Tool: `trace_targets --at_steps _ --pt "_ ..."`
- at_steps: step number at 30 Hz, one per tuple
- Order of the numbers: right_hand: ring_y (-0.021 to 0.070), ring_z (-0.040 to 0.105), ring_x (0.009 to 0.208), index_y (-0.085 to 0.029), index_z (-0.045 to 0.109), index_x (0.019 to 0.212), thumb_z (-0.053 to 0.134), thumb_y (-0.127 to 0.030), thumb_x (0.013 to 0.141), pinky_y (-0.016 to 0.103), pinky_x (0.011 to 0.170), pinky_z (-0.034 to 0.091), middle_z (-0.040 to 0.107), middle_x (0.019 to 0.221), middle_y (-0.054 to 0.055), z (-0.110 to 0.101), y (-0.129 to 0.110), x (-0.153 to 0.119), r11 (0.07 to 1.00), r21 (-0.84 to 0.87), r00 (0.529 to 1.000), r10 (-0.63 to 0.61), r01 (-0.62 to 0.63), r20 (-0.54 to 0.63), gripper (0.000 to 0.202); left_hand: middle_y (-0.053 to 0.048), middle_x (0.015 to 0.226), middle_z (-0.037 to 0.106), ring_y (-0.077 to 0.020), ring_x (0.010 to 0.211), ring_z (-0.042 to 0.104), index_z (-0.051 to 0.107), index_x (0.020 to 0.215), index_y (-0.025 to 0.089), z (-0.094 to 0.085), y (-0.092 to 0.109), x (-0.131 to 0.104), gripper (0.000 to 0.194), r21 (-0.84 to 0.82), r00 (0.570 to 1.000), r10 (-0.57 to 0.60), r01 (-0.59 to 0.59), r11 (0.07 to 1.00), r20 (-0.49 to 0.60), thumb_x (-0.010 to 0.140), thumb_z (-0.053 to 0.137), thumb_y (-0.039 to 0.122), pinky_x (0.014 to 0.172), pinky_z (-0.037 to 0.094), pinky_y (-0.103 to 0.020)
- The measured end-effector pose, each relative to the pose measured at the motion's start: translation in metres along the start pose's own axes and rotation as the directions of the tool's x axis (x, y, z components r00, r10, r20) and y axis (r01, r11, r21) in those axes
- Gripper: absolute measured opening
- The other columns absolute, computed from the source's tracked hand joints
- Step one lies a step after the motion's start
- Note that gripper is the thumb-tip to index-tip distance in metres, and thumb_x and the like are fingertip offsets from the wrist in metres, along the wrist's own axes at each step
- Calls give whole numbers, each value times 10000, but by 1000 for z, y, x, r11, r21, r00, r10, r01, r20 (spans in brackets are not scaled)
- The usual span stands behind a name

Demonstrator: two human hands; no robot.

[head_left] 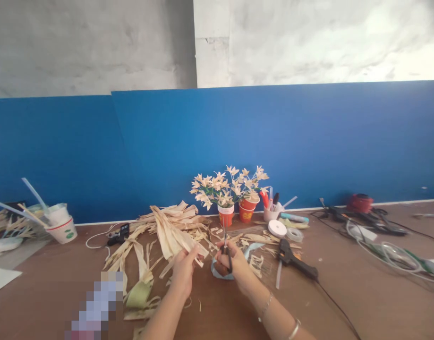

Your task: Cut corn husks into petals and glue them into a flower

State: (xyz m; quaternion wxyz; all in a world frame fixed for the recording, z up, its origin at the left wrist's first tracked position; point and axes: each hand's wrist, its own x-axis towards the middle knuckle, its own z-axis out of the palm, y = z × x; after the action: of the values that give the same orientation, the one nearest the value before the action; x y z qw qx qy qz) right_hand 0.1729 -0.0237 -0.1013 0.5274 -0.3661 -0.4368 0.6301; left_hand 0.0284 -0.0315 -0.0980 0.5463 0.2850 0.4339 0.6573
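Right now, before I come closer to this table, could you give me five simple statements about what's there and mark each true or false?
1. The right hand holds scissors. True.
2. The left hand is empty. False: it holds a pale strip.
3. Flowers rise from a red cup. True.
4. The glue gun lies to the left of both hands. False: it lies to their right.
5. The partition behind is blue. True.
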Motion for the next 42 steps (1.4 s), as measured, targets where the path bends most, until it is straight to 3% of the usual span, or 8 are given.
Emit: trace_targets --at_steps 5,10,22,34,42 --pt "108 557 523 -156 524 887 685 -479 642 172 407 317 624 643 2 6 -4 -8 976 -202 981 119 -87 154 436 -6 557 616 -123 539 555 592 650 122 -9 7 9 332 -28 998 38 -40 999 -45 538 803 352 550 414 -235" --pt "99 551 472 -140 554 864 645 -582 658 165 372 306 608 602 -7 16 6 -16 929 -352 946 209 -113 249 496 -15 615 646 -128 559 574 607 689 120 -3 7 3 329 -116 1000 -4 2 993 -17 525 810 322 588 437 -248" --pt "80 510 419 -144 586 850 635 -598 680 158 352 253 590 558 -24 12 19 -12 910 -410 958 164 -55 236 487 -2 607 630 -126 538 582 589 673 130 0 3 -2 296 -183 998 -55 53 982 -8 527 805 271 560 461 -251" --pt "66 415 378 -153 578 735 697 -578 613 177 378 304 510 468 -54 18 12 -15 932 -360 970 122 -39 210 458 7 585 611 -121 520 576 575 666 133 0 3 -1 258 -204 998 -64 61 977 -7 558 789 230 533 470 -243" --pt "54 355 352 -155 590 694 714 -534 625 172 348 267 455 418 -73 14 15 -11 933 -357 966 124 -36 226 405 0 600 627 -109 520 574 602 658 124 -2 8 1 169 -220 995 -102 97 971 -10 594 756 146 549 485 -232"
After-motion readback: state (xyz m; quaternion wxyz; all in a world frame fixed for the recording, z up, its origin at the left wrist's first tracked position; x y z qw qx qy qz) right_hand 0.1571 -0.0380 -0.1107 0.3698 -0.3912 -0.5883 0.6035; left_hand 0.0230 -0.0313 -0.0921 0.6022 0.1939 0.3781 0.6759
